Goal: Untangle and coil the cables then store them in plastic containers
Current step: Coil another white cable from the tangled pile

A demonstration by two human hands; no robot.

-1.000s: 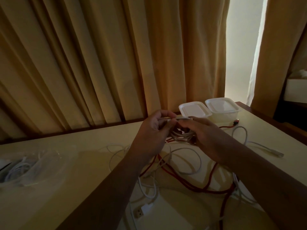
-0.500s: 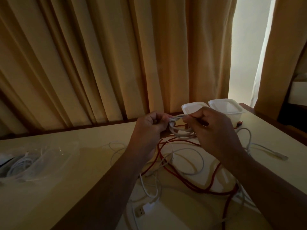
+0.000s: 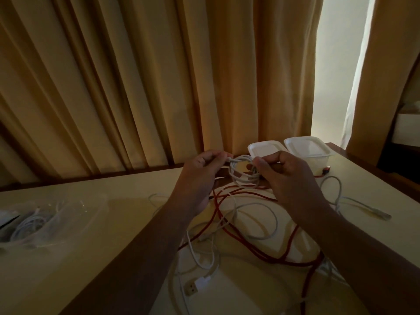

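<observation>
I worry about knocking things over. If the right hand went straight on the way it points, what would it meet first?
Probably the left white-lidded plastic container, just beyond the right hand and the small white cable coil it grips; depth is unclear.

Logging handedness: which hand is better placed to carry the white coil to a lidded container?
Right, probably: the right hand grips the white coil, a lidded container just beyond; the left hand pinches its end.

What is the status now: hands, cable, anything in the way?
Right hand grips the white coil; left hand pinches its free end. Coil held above the table. Red cable and loose white cables tangled beneath.
</observation>
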